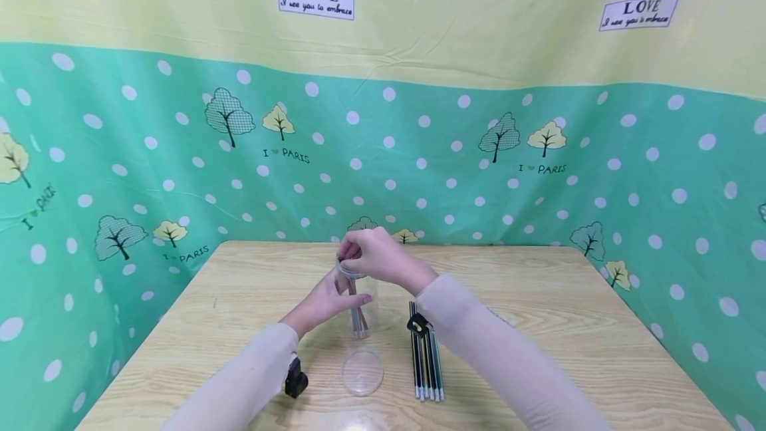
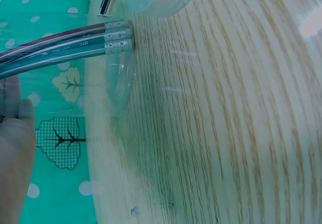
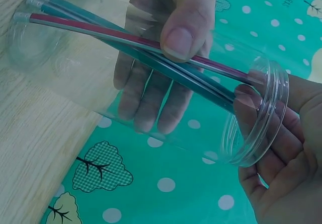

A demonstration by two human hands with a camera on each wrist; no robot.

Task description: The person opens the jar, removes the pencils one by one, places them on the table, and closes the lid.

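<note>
Background: polka-dot green and yellow curtain (image 1: pixel 419 112) on the far side and both flanks; a wood-grain bench (image 1: pixel 598 324) in front.

Clear jar (image 1: pixel 372 318): mid-bench, roughly upright, mouth uncovered. Three pencils (image 3: pixel 100 31) lean together inside, eraser ends down at the base, one red and two teal. Left hand (image 1: pixel 326 301) wraps the jar wall, thumb on one side, fingers round the other. Right hand (image 1: pixel 380 257) is at the mouth, fingers curled in and apparently pinching the pencils' upper ends. Just nearer than the jar: a clear lid (image 1: pixel 362 372), flat. Right of the lid: loose pencils (image 1: pixel 426 358) side by side, eraser ends near.

Technique (judgement): hold the jar lightly but steadily, mouth level; gather the three pencils as one bundle and move them along the jar's axis, clear of the rim.

Hard to read: the right fingertips' exact contact; whether the base touches the bench; loose-pencil count, the right wrist camera (image 1: pixel 419 324) covering part of them. The left wrist view cuts off the jar's mouth.
</note>
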